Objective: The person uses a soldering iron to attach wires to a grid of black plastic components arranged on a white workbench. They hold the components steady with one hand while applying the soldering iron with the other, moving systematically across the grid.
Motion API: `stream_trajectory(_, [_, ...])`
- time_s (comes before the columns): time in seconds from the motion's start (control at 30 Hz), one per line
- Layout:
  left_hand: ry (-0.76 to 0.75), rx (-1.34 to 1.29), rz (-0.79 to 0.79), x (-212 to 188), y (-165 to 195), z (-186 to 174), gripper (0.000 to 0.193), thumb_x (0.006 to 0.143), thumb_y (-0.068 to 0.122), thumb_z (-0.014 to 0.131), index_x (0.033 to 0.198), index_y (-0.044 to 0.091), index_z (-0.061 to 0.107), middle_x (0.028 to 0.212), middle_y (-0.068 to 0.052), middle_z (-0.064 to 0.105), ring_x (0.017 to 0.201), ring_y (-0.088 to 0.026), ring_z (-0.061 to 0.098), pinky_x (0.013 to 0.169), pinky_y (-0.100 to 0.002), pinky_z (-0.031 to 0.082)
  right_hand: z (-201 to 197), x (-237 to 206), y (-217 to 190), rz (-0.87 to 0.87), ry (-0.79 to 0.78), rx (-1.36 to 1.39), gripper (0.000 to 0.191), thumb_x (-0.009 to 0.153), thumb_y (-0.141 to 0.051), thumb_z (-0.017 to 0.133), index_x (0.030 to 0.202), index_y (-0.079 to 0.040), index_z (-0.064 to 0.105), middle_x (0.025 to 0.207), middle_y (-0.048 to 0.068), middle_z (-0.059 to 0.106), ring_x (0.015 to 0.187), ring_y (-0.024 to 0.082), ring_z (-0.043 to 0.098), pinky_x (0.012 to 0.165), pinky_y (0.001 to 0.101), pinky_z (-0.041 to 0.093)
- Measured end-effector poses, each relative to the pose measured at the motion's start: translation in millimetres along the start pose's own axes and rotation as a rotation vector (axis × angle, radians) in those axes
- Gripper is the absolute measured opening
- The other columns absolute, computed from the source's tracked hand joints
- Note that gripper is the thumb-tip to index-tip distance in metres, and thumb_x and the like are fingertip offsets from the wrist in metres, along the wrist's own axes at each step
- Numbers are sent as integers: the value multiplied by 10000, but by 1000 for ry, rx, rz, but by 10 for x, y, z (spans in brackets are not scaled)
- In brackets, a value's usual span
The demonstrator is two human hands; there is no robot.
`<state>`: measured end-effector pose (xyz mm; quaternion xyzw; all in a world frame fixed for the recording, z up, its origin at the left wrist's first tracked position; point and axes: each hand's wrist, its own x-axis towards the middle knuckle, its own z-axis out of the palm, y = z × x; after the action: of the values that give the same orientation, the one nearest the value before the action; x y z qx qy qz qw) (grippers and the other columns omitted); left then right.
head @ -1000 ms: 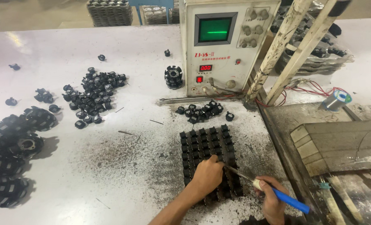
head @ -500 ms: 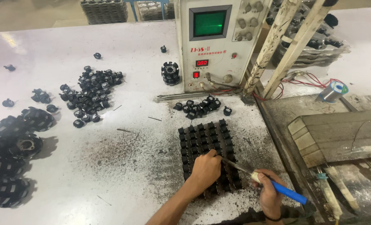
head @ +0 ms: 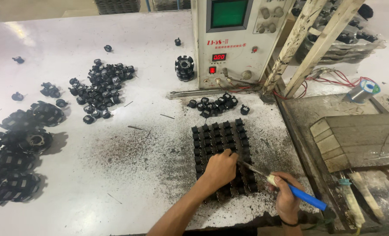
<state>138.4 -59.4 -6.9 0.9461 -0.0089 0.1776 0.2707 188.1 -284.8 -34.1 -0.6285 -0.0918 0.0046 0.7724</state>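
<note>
A block of small black parts [head: 220, 140], set in tight rows, lies on the white, soot-speckled bench [head: 115, 175] just in front of the person. The left hand [head: 219, 168] rests on the near half of that block, its fingers curled down onto the parts; whether they pinch one cannot be told. The right hand [head: 286, 196] is closed around the blue handle of a soldering iron [head: 286, 185], whose thin tip slants up-left to the block beside the left hand. Just beyond lies a small heap of loose black parts [head: 216, 105], and behind it stands a cream test box [head: 233, 48] with a green screen. A larger scatter of black parts [head: 100, 87] lies well to the left.
</note>
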Motion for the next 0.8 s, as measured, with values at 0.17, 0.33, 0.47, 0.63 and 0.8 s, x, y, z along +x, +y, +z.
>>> stream_trajectory(0.17, [31, -28, -24, -31, 30, -132, 110, 841, 78, 654, 905, -11, 667, 909, -208, 650, 682, -413, 675, 603, -495, 577, -55, -69, 7, -11, 45, 109, 220, 947, -86, 601, 1022, 98, 696, 849, 186, 686, 681, 240, 642, 594, 337, 503])
stream_trajectory(0.33, [6, -85, -2, -171, 75, -218, 149, 794, 59, 645, 908, -28, 687, 920, -206, 641, 680, -398, 685, 607, -470, 596, -145, -303, 41, -67, 68, 114, 229, 936, -74, 589, 1025, 118, 677, 869, 206, 671, 706, 246, 635, 606, 340, 495])
stream_trajectory(0.47, [-31, -81, 25, -226, 158, -88, 102, 817, 55, 642, 847, -17, 708, 913, -213, 636, 686, -405, 684, 602, -485, 582, -148, -374, 39, -105, 93, 17, 243, 940, -84, 573, 1013, 121, 681, 840, 222, 678, 687, 263, 653, 616, 351, 524])
stream_trajectory(0.63, [24, -61, 11, -262, 133, -4, 102, 824, 53, 645, 819, -25, 710, 904, -223, 639, 696, -414, 683, 605, -500, 573, -120, -359, -4, -94, 79, -2, 245, 925, -71, 566, 1013, 127, 680, 832, 226, 672, 677, 262, 646, 594, 360, 519])
stream_trajectory(0.8, [-7, -47, 2, -271, 101, 1, 115, 814, 57, 641, 836, -16, 727, 910, -227, 649, 707, -411, 689, 631, -492, 586, -108, -401, -42, -139, 58, 63, 230, 933, -68, 580, 1016, 124, 676, 833, 217, 670, 662, 254, 643, 583, 352, 516])
